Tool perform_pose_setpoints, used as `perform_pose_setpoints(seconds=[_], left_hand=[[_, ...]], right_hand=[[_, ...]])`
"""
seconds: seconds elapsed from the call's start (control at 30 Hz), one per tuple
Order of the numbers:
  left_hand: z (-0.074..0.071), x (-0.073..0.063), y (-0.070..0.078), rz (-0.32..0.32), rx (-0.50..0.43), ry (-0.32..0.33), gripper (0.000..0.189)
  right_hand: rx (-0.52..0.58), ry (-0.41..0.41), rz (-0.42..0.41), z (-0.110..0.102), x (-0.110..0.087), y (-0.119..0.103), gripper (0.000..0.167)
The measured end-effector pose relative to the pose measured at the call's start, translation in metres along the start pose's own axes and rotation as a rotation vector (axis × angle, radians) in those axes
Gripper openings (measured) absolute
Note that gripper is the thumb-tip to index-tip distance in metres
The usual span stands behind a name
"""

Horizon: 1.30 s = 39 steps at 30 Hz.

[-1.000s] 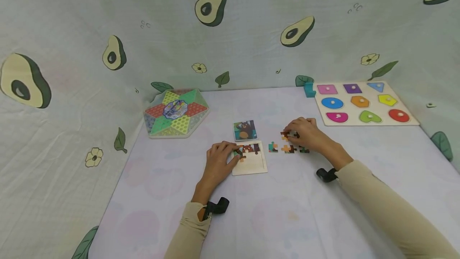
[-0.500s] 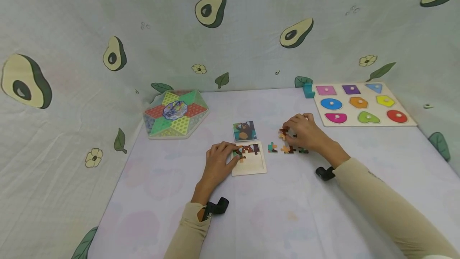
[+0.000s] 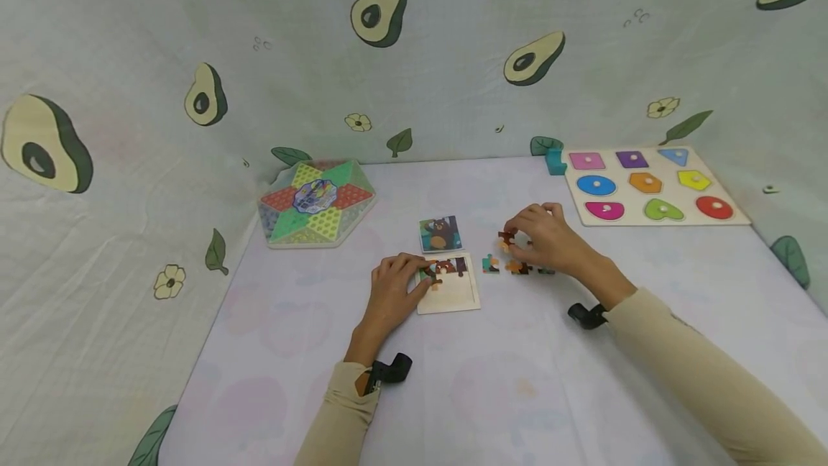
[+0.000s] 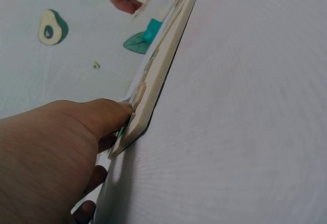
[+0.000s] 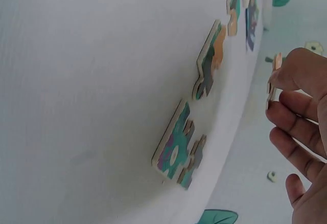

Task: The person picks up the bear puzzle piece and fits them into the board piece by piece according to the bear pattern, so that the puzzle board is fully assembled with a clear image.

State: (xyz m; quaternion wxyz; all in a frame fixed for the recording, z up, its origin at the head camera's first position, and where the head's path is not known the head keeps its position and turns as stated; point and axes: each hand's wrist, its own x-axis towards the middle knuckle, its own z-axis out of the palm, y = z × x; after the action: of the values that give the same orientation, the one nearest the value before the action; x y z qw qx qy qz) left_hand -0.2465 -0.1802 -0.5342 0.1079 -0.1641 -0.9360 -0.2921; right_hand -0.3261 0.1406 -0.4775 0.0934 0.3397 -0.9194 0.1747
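Observation:
My left hand (image 3: 391,286) holds the left edge of a small wooden puzzle board (image 3: 458,299). In the left wrist view its thumb (image 4: 110,115) lies on the board's face, the other fingers beside the edge. Bear-picture pieces (image 3: 446,266) fill the board's upper part; bare wood shows below. My right hand (image 3: 546,239) pinches a brown and orange jigsaw piece (image 5: 274,81) between thumb and fingers, raised above the table in the right wrist view. Under and beside that hand lie several loose jigsaw pieces (image 3: 490,263), partly hidden by it in the head view.
Right behind the board lies a square bear picture (image 3: 441,234). A hexagonal patterned box (image 3: 317,203) sits at the back left. At the back right are a shape-peg board (image 3: 656,207) and a small teal block (image 3: 555,162). A printed cloth backdrop (image 3: 453,92) rises behind the table.
My right hand has moved slightly left, and the pinched piece has come away from the loose pieces. The left hand has stayed in place on the board.

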Motion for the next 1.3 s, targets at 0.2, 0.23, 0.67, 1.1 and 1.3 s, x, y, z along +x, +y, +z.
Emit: perform_pose_setpoints(seconds=[0.2,0.23,0.67,1.1,1.3], left_hand=[[0.0,0.0,-0.001,-0.009,0.001,-0.009,0.029],[0.0,0.0,-0.001,-0.009,0.0,-0.009,0.029],[-0.001,0.001,-0.001,-0.017,0.003,-0.009,0.029],[0.0,0.001,0.0,-0.019,-0.007,-0.016,0.029],[-0.002,0.001,0.001,-0.019,-0.003,-0.015,0.029]], right_hand=[[0.008,-0.012,-0.007,-0.002,0.001,-0.012,0.023],[0.01,-0.014,-0.006,-0.002,0.002,-0.014,0.024],[0.038,0.005,-0.076,0.001,0.003,-0.03,0.027],[0.045,0.003,-0.113,0.007,0.004,-0.041,0.022],[0.036,0.009,-0.14,0.01,0.006,-0.046,0.021]])
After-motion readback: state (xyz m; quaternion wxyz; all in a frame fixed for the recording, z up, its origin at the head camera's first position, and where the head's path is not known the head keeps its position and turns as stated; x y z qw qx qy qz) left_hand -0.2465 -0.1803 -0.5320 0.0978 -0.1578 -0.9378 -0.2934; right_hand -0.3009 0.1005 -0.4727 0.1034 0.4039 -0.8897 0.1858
